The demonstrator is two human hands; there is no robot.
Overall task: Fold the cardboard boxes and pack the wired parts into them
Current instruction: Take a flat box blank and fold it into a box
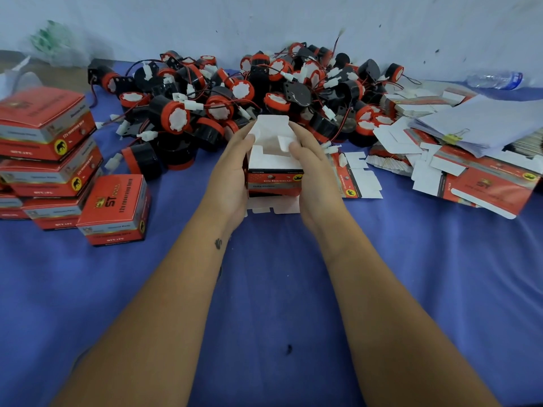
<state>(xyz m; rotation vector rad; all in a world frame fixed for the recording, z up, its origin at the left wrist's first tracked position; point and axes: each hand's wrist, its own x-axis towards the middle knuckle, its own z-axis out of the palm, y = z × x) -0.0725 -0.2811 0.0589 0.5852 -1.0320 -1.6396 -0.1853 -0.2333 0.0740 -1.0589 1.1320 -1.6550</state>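
Note:
A red cardboard box (pixel 274 180) with white flaps standing open is held just above the blue cloth, at the centre. My left hand (pixel 232 168) grips its left side, fingers reaching over the top edge. My right hand (pixel 313 171) grips the right side, the thumb pressing a small white flap inward. Behind the box lies a big heap of black and red wired parts (pixel 258 95) with white connectors. Flat unfolded boxes (pixel 482 183) lie spread at the right.
Several folded red boxes (pixel 114 210) are stacked at the left. A sheaf of white papers with a yellow clip (pixel 482 121) lies on the flat boxes at the right. A plastic bottle (pixel 496 79) lies at the far right by the wall. Blue cloth (pixel 279 289) covers the near area.

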